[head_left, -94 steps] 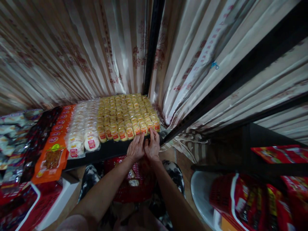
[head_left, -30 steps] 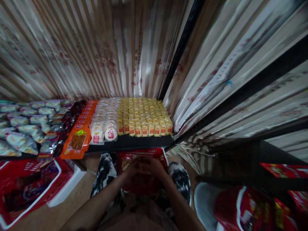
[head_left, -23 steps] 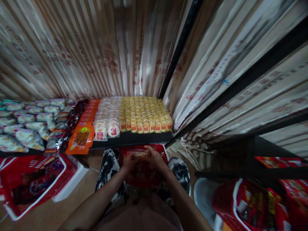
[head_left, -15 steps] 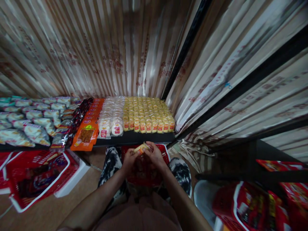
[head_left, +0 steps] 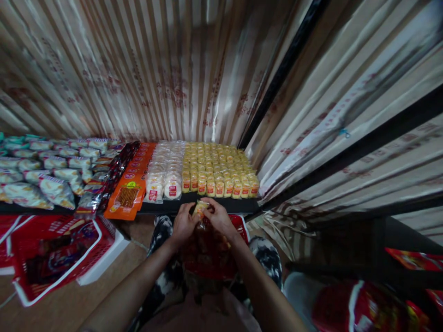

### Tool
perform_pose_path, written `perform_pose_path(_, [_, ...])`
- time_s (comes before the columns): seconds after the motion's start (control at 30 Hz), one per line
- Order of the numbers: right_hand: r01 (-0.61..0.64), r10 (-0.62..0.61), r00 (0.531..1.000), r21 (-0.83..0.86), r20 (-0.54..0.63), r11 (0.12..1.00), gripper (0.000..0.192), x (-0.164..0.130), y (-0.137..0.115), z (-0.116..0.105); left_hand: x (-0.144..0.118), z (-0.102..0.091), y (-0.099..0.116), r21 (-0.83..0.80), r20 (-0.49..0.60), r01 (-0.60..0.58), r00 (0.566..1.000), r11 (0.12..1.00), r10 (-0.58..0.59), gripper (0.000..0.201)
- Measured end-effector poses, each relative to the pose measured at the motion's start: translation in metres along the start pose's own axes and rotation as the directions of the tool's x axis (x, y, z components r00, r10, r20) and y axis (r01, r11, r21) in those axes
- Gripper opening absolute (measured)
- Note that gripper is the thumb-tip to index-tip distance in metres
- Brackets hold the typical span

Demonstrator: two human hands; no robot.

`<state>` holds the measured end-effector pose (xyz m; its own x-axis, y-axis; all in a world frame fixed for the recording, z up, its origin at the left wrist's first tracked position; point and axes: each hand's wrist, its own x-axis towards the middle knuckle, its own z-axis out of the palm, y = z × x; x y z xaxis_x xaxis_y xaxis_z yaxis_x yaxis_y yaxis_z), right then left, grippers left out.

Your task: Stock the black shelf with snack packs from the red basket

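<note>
Between my two hands I hold one small yellow wrapped snack cake (head_left: 200, 209), tilted nearly upright, with clear wrapper at its ends. My left hand (head_left: 184, 224) closes on its left side, and my right hand (head_left: 218, 217) pinches it from the right. Below them, between my knees, sits a red basket (head_left: 238, 224) whose contents are dim. Just beyond my hands, rows of matching yellow snack cakes (head_left: 219, 170) stand on a black shelf (head_left: 194, 199). White round wrapped cakes (head_left: 172, 186) line up to their left.
Orange snack packets (head_left: 127, 196), dark shiny packets (head_left: 114, 173) and white bags (head_left: 57, 189) fill the shelf's left. A red basket of packets (head_left: 58, 272) stands at lower left, another (head_left: 335, 304) at lower right. A striped curtain (head_left: 166, 69) and black poles (head_left: 284, 74) bound the shelf.
The snack cake has turned from lying slanted sideways to more upright in my hands. The view has shifted slightly, so the shelf goods appear further right.
</note>
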<state>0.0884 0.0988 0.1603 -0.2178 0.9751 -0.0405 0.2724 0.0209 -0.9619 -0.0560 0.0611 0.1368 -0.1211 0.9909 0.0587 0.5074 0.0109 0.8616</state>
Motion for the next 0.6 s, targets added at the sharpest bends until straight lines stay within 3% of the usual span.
perform_pose_path(0.13, [0.105, -0.104, 0.994, -0.073, 0.026, 0.992, 0.037, 0.015, -0.009, 0.007, 0.020, -0.007, 0.000, -0.001, -0.001, -0.021, 1.000, 1.000, 0.021, 0.036])
perform_pose_path(0.23, [0.175, -0.178, 0.984, -0.105, -0.025, 0.979, 0.041, 0.023, -0.008, 0.011, 0.034, -0.008, -0.005, -0.043, -0.068, 0.050, 0.996, 0.998, -0.053, 0.031])
perform_pose_path(0.43, [0.259, -0.306, 0.950, -0.402, -0.057, 0.878, 0.040, 0.036, 0.016, 0.015, 0.057, -0.008, -0.007, -0.047, -0.191, 0.195, 0.961, 0.980, -0.200, 0.028])
perform_pose_path(0.6, [0.276, -0.333, 0.941, -0.421, -0.067, 0.864, 0.048, 0.039, 0.039, 0.018, 0.069, 0.000, -0.005, 0.013, -0.235, 0.142, 0.963, 0.990, -0.135, 0.026])
